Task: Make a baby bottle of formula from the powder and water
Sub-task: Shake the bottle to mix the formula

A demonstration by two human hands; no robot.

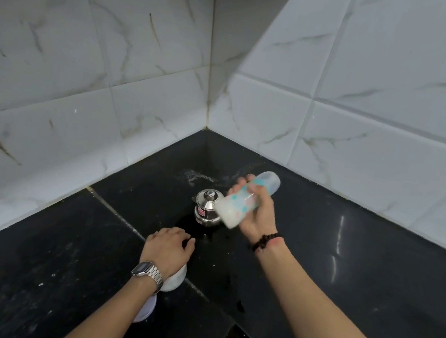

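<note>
Fingers [238,184] of right hand [257,215] wrapped around baby bottle [240,203], held tilted and blurred above the black table [346,254].
Milky liquid inside; steel lidded pot [207,207] just behind; left hand [167,249], fingers loosely curved, resting on a white container [176,279].

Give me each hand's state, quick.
Left hand: open, resting palm-down on a white container.
Right hand: closed around the baby bottle, held tilted above the counter.
</note>
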